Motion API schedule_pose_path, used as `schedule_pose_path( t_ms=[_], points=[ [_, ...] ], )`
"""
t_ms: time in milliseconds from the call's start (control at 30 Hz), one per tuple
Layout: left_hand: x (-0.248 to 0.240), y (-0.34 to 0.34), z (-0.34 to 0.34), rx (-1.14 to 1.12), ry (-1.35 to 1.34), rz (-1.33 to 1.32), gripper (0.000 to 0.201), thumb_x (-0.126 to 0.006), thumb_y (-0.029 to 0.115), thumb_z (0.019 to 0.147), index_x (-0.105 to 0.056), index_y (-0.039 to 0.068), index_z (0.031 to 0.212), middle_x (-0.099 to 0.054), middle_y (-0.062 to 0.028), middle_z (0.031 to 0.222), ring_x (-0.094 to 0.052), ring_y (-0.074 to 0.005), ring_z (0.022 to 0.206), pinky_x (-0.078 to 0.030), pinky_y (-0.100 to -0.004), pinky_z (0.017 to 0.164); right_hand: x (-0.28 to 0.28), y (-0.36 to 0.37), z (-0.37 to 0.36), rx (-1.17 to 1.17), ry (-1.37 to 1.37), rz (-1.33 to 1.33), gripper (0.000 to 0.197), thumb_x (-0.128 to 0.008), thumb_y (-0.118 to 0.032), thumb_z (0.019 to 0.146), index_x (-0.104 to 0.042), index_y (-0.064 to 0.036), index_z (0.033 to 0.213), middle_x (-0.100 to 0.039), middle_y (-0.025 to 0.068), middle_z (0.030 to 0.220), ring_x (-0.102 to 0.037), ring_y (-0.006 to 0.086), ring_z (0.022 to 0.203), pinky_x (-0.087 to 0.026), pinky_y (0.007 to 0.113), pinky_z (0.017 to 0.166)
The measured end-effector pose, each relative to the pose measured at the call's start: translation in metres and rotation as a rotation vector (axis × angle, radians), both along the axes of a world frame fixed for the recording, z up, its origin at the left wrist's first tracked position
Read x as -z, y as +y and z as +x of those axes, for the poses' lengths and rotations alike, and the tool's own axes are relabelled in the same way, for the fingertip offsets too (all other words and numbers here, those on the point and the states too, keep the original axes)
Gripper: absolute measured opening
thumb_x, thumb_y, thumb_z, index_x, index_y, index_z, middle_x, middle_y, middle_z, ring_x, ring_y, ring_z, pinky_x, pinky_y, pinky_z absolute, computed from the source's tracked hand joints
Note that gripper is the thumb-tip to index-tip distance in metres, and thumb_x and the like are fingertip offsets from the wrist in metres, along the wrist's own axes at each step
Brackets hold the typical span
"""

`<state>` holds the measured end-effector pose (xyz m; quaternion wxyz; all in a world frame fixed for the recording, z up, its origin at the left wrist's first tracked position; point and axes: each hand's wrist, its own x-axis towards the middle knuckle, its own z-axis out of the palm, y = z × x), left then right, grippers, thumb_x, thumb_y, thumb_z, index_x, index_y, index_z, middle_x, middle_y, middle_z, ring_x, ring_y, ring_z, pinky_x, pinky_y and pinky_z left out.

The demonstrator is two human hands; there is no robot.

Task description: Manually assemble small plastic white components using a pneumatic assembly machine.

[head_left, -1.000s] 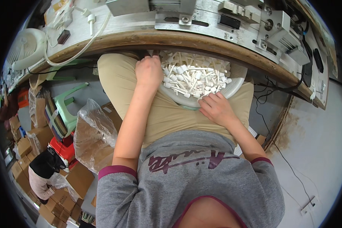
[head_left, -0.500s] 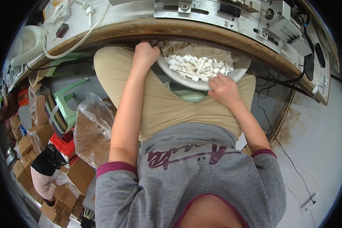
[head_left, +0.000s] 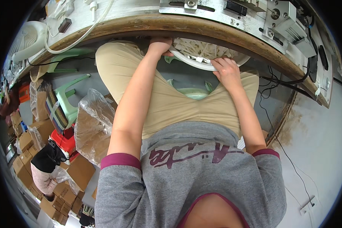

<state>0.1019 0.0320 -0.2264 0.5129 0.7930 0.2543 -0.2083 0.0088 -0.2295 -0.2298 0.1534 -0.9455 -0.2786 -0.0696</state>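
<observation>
In the head view, we count one white basin (head_left: 193, 65) partly under one worktop (head_left: 136, 11), its white pieces (head_left: 202, 48) too many to number. Our right hand (head_left: 227, 71) pinches the near rim; our left hand (head_left: 161, 45) touches the left side, its grip we cannot tell.

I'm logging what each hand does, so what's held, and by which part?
A white basin, by its rim: left grip at the left side, right grip on the near edge.

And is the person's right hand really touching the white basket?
Touching. The head view shows the right hand with its fingers over the near rim of the white basket.
</observation>
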Motion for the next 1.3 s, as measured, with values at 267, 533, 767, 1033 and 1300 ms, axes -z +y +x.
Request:
schedule_pose_path(
  t_ms=[267,533,767,1033,1300],
  points=[
    [-0.009,0.010,0.010,0.044,0.017,0.022,0.031,-0.051,0.022,0.100,-0.056,0.001,0.122,-0.063,-0.0118,0.109,-0.067,-0.0216,0.067,-0.058,-0.0283,0.042,-0.001,0.027,0.009,0.002,-0.097,0.157,0.037,-0.075,-0.010,0.069,-0.067,-0.0074,0.104,-0.062,0.0049,0.094,-0.059,0.0234,0.090,-0.048,0.037,0.077],
    [-0.009,0.009,0.008,0.064,-0.001,0.023,0.030,-0.043,0.016,0.101,-0.051,0.000,0.125,-0.063,-0.0125,0.109,-0.067,-0.0222,0.069,-0.057,-0.0271,0.042,0.072,0.067,-0.029,0.471,1.370,0.378,0.030,-0.053,-0.030,0.097,-0.064,-0.0033,0.105,-0.069,0.0137,0.089,-0.067,0.0297,0.073,-0.054,0.041,0.071],
    [-0.007,0.007,0.013,0.094,0.051,0.044,0.031,-0.041,0.009,0.097,-0.050,0.000,0.125,-0.063,-0.0135,0.107,-0.066,-0.0219,0.062,-0.055,-0.0266,0.042,0.150,0.098,0.009,1.316,1.063,1.998,0.040,-0.046,-0.044,0.097,-0.063,-0.0120,0.116,-0.070,0.0084,0.101,-0.069,0.0271,0.083,-0.059,0.043,0.072],
    [-0.007,0.007,0.015,0.265,0.112,0.216,0.035,-0.043,0.007,0.094,-0.049,-0.001,0.128,-0.063,-0.0165,0.107,-0.068,-0.0216,0.067,-0.053,-0.0275,0.039,0.146,0.076,0.000,1.293,1.231,1.954,0.047,-0.036,-0.060,0.097,-0.060,-0.0259,0.119,-0.064,-0.0012,0.118,-0.058,0.0194,0.098,-0.044,0.040,0.082],
    [0.006,0.014,-0.004,0.372,0.044,0.657,0.061,-0.063,0.021,0.081,-0.050,0.003,0.137,-0.061,-0.0182,0.132,-0.060,-0.0317,0.120,-0.050,-0.0388,0.098,0.130,0.071,-0.028,1.289,1.294,1.455,0.038,-0.044,-0.050,0.099,-0.060,-0.0267,0.124,-0.068,-0.0030,0.115,-0.064,0.0168,0.096,-0.048,0.040,0.080]
  ],
)
